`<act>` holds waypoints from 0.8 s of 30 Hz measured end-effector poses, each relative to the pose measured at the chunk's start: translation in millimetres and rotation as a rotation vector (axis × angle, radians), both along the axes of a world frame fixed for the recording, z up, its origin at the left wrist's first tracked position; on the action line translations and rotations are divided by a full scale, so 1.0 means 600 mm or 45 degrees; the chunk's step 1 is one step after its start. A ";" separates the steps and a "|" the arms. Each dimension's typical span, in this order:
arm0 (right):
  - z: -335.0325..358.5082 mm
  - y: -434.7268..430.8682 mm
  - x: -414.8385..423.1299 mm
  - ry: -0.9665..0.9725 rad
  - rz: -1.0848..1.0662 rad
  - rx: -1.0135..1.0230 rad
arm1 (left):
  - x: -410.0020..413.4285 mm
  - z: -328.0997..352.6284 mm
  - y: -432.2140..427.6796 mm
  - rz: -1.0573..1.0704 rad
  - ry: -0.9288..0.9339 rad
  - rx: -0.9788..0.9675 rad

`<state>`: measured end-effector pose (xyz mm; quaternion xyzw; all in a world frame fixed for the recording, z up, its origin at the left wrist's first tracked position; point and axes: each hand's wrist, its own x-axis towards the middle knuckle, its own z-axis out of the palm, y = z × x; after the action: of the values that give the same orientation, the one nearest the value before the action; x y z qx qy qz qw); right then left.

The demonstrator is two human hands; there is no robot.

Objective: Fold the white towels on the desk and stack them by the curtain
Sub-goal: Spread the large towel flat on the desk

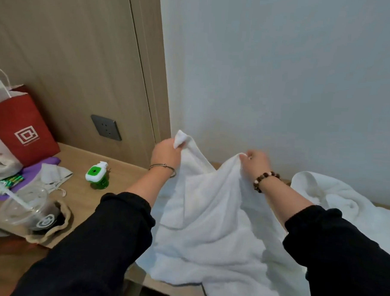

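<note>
A large white towel (211, 220) hangs from both my hands over the wooden desk (121, 171), its lower part spilling past the desk's front edge. My left hand (165, 154) pinches one top corner, lifted near the wall. My right hand (256, 162) pinches the other top edge a little lower. A second white towel (326, 196) lies crumpled on the desk at the right, against the pale curtain (282, 73).
At the desk's left stand a red paper bag (22, 129), a clear plastic cup with a straw (28, 210), a purple item and a green and white plug-in device (96, 173). A dark wall socket (106, 127) sits in the wood panel.
</note>
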<state>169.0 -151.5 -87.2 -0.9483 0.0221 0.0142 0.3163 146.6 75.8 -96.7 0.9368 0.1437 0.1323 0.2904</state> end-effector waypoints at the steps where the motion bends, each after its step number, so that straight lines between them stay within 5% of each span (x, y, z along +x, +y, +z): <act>1: 0.037 0.015 0.013 -0.214 -0.078 0.158 | 0.009 0.028 0.002 0.095 -0.144 -0.125; 5: 0.146 0.049 0.016 -0.991 -0.295 0.694 | 0.011 0.112 0.007 0.317 -0.728 -0.483; 8: 0.132 0.034 0.019 -0.614 -0.101 0.221 | 0.011 0.118 0.012 0.112 -0.257 -0.064; 10: 0.108 0.014 0.018 -0.323 0.018 0.057 | 0.010 0.104 0.025 0.074 -0.060 -0.076; 15: 0.107 0.006 0.000 -0.303 0.181 0.169 | -0.019 0.065 0.013 0.034 -0.235 -0.233; 20: 0.149 0.025 -0.010 -0.310 0.209 0.303 | -0.056 0.041 -0.035 -0.798 0.413 -0.521; 24: 0.196 0.048 -0.016 -0.316 0.124 0.485 | -0.069 0.042 -0.068 -0.906 0.187 -0.087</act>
<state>159.1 -122.6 30.3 -0.8659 -0.0660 -0.0834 0.4887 105.0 34.8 -71.4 0.9249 -0.1663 -0.0495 0.3382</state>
